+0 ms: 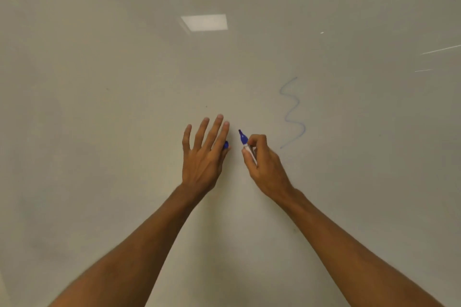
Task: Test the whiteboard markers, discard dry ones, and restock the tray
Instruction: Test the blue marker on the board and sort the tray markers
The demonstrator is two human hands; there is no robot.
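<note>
Head view: the blue marker (243, 138), uncapped, sits in the curled fingers of the right hand (264, 164), tip pointing up and left before the whiteboard (99, 107). Just left, a blue cap (226, 144) shows under the index finger of the left hand (203, 154), held there, fingers straight and spread. A faint blue squiggle (291, 112) marks the board right of both hands.

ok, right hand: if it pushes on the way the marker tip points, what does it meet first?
Probably bare whiteboard. The right hand aims the blue marker up and slightly left, passing between the left hand, which holds a blue cap, and the squiggle. Gap to the board is unclear.
</note>
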